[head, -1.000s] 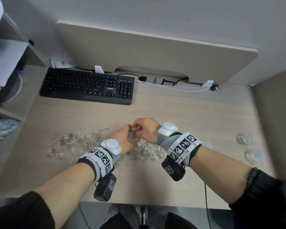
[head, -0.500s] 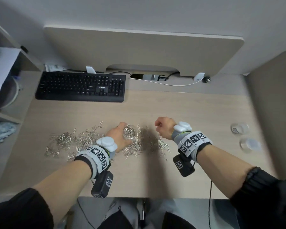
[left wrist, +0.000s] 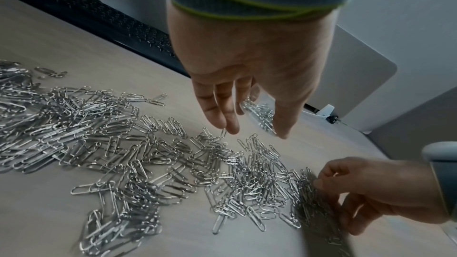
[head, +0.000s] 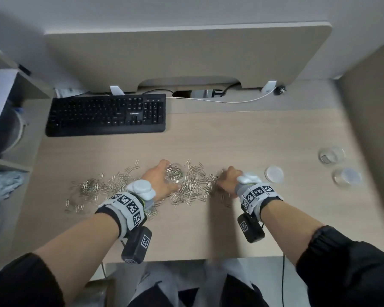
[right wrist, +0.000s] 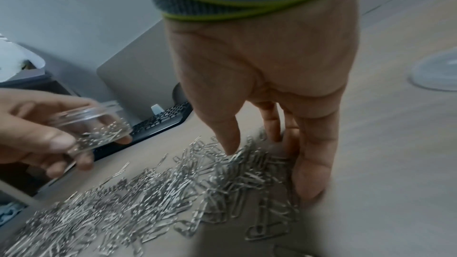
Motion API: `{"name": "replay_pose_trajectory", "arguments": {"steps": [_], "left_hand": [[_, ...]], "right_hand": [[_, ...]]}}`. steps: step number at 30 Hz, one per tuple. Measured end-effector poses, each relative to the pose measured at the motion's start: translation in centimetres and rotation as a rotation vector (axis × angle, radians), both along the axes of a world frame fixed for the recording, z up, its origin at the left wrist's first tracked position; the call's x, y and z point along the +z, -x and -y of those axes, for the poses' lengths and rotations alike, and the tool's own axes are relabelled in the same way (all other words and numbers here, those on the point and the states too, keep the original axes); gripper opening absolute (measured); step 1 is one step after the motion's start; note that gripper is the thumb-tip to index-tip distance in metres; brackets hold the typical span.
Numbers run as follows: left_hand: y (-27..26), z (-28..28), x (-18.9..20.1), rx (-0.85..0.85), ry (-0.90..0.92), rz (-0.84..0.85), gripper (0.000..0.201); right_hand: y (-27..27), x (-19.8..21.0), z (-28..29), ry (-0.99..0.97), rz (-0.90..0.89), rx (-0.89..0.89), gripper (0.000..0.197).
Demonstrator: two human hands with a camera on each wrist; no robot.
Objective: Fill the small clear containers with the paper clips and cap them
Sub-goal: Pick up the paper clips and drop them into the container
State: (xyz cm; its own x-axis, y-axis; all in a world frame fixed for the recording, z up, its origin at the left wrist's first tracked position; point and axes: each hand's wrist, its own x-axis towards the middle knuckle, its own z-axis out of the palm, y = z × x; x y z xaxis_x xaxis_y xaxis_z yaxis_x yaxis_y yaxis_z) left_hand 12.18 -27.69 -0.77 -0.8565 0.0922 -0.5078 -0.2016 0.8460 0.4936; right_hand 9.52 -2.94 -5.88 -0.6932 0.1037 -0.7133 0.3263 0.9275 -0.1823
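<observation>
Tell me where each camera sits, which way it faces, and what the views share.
Head: looks forward and down at the desk; shows both forearms, left hand, right hand.
Left wrist: looks along the left hand gripping the clear container.
Right wrist: looks along the right hand reaching into the paper clips.
Shared: each wrist view shows the other hand, clips and keyboard.

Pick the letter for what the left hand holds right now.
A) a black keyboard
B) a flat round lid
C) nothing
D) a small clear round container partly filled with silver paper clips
D: the left hand grips the small clear round container with silver paper clips inside, above the pile.
</observation>
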Motion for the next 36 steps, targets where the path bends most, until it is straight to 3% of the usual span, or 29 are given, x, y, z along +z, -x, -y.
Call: {"name": "replay_pose_trajectory", "arguments": {"steps": [4, 9, 11, 14, 19, 27, 32, 36], "left_hand": [[0.0, 1.8, -0.6, -0.063, 0.023, 0.006, 0.072], [-0.7, 5.1, -0.9, -0.106, 0.047, 0.038, 0.072], [-0.9, 6.2, -1.4, -0.106, 0.043, 0.033, 0.073], [-1.2, 7.1, -2.0, -0.097, 0.012, 0.041, 0.071], [-1.4, 7.6, -2.4, -0.143, 0.040, 0.027, 0.072], [-0.5, 6.2, -3.0, -0.174, 0.072, 0.046, 0.076], [0.3, 4.3, -3.1, -0.170, 0.054, 0.029, 0.075], [0.7, 2.5, -3.2, -0.166, -0.014, 0.011, 0.073]], "right_hand": [[-0.5, -0.3, 4.3, -0.134, -0.021, 0.112, 0.083], [-1.5, -0.7, 9.9, -0.179, -0.062, 0.185, 0.094], [-1.8, -1.3, 11.6, -0.188, -0.061, 0.212, 0.086], [-1.8, -1.7, 13.2, -0.130, -0.058, 0.185, 0.058], [-0.7, -0.6, 12.1, -0.051, 0.028, 0.189, 0.052], [-0.4, 1.5, 9.1, 0.243, -0.063, -0.084, 0.009], [0.4, 4.9, 9.0, 0.544, -0.081, -0.212, 0.010], [0.9, 6.1, 9.7, 0.624, -0.135, -0.209, 0.018]]}}
